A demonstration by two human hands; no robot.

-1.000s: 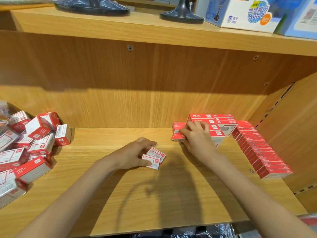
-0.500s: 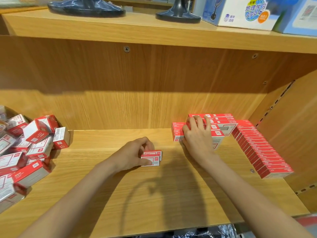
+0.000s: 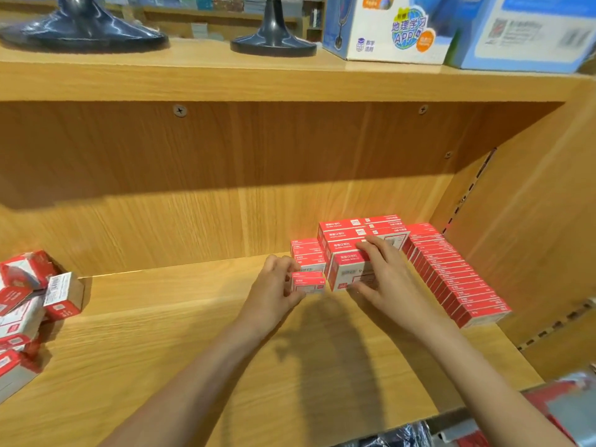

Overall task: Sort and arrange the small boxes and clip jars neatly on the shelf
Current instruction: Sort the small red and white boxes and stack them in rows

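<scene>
Two small red cardboard boxes (image 3: 308, 280) are pinched in the left hand (image 3: 274, 290) beside the stacked boxes (image 3: 351, 250) (glossy, rectangular). Right hand (image 3: 383, 274) lies on that stack, fingers (image 3: 371, 250) straight, on the wood-grain shelf (image 3: 193, 317).

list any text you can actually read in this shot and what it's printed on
"地理学习 APP": on the globe logo of the white and blue carton on the upper shelf.
"数学" beside a small blue emblem on the same carton; the line under it is too blurred.
Blue carton to its right: print and code blurred, unreadable.
Small red boxes in the stack, the long row and the left pile: white lettering and barcodes too small to read.
</scene>
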